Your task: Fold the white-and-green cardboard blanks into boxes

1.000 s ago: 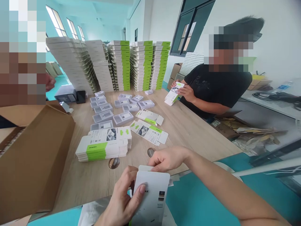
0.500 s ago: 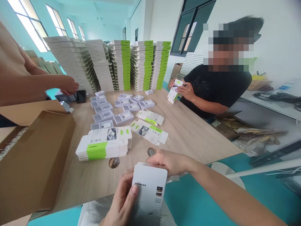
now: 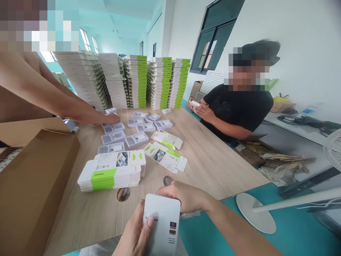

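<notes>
My left hand grips a white CEUKAZ box from below, with its thumb across the box's face. My right hand holds the box's upper edge, and its fingers rest over the top. Both hands are at the near edge of a wooden table. Just beyond them lies a stack of white sleeves with green bands. Two loose flat sleeves and several plastic trays lie further off.
A co-worker's hand reaches over the trays from the left, and a person in black holds a small white item across the table. A brown carton stands at the left. Tall packaging stacks rise behind.
The view has tilted and shifted, so the box sits lower in the frame. The co-worker's left-side hand has moved forward onto the trays. Both my hands stay on the box.
</notes>
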A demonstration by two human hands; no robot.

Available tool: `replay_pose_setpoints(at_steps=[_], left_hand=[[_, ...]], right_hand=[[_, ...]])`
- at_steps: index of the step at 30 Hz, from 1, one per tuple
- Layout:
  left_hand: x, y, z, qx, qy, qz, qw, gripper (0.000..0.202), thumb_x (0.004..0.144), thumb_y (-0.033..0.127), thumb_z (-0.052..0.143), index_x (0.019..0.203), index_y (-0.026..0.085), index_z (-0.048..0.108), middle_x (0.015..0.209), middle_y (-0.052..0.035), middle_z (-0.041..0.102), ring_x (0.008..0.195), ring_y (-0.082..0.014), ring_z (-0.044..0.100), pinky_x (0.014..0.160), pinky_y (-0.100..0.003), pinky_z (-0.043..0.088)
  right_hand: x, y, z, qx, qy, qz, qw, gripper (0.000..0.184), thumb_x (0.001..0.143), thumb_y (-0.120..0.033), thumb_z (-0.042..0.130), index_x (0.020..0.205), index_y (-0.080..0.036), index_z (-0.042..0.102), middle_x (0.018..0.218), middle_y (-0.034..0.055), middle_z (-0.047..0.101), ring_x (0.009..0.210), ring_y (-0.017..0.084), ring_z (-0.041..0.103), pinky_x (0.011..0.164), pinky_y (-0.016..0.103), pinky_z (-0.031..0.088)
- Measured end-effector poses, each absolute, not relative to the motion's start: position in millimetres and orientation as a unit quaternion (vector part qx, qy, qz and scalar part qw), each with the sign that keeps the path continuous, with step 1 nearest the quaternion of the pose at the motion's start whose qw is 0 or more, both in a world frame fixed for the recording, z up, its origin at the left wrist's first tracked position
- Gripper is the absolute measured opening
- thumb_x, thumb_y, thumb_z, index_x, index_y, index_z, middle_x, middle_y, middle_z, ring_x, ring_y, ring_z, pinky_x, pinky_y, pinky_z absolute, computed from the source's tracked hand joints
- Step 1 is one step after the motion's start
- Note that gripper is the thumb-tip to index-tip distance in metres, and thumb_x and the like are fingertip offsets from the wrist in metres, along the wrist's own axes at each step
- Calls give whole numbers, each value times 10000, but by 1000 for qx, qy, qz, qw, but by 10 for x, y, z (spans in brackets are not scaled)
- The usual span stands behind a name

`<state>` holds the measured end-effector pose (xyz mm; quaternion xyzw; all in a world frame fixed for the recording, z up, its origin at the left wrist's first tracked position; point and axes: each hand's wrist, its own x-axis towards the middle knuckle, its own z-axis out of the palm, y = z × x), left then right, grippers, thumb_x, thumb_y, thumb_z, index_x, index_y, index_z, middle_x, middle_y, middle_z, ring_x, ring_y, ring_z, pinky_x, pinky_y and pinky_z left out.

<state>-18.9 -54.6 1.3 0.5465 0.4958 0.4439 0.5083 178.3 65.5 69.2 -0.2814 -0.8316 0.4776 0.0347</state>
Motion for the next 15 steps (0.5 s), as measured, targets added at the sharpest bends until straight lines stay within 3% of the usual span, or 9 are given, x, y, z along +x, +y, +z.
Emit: replay_pose_setpoints(at_steps=[3, 5, 7, 8, 11, 13, 15], left_hand=[[-208, -511, 54, 558, 512, 411, 508, 539, 988, 716, 475, 1083, 225, 676, 854, -56, 713, 765, -247, 646, 716, -312, 495], [-206, -503, 78, 565, 523, 411, 489, 543, 984, 727, 460, 1039, 229, 668, 839, -52, 696, 750, -247, 646, 692, -311, 496], [-198, -508, 92, 569, 535, 415, 468, 540, 992, 721, 446, 1012, 234, 677, 839, -45, 684, 746, -243, 646, 683, -310, 499], [-195, -514, 93, 569, 542, 417, 458, 534, 998, 713, 444, 1001, 236, 684, 842, -41, 681, 744, -239, 646, 682, -305, 499], [-192, -543, 82, 565, 552, 425, 442, 492, 1015, 671, 467, 957, 239, 694, 825, -33, 682, 721, -221, 630, 670, -289, 496], [-197, -557, 83, 569, 541, 435, 441, 459, 1020, 634, 499, 956, 238, 723, 819, -36, 683, 712, -213, 621, 673, -283, 504], [-207, -551, 114, 583, 511, 447, 445, 435, 1025, 602, 519, 1016, 248, 771, 868, -50, 707, 748, -215, 640, 720, -282, 528]], right_hand=[[1785, 529, 729, -306, -822, 473, 78, 63, 791, -149, 636, 809, -208, 623, 691, -51, 585, 601, 120, 529, 553, 228, 336], [1803, 425, 810, -336, -810, 472, 87, 251, 855, -218, 645, 1097, -226, 712, 778, -27, 669, 643, 148, 576, 571, 238, 364], [1830, 318, 891, -399, -792, 456, 82, 478, 909, -281, 636, 1386, -264, 612, 795, -26, 690, 650, 173, 590, 566, 253, 361], [1842, 266, 918, -440, -779, 440, 77, 520, 924, -296, 625, 1438, -263, 555, 758, -34, 671, 634, 182, 578, 552, 260, 343], [1860, 123, 909, -535, -722, 429, 93, 359, 910, -265, 600, 1262, -236, 539, 658, -55, 588, 608, 184, 530, 532, 268, 291], [1855, 43, 845, -543, -673, 482, 142, 201, 881, -249, 599, 1062, -249, 512, 668, -55, 598, 618, 165, 513, 554, 259, 310], [1849, -24, 772, -538, -631, 522, 200, 160, 842, -265, 618, 910, -253, 474, 666, -56, 587, 619, 144, 478, 572, 252, 324]])
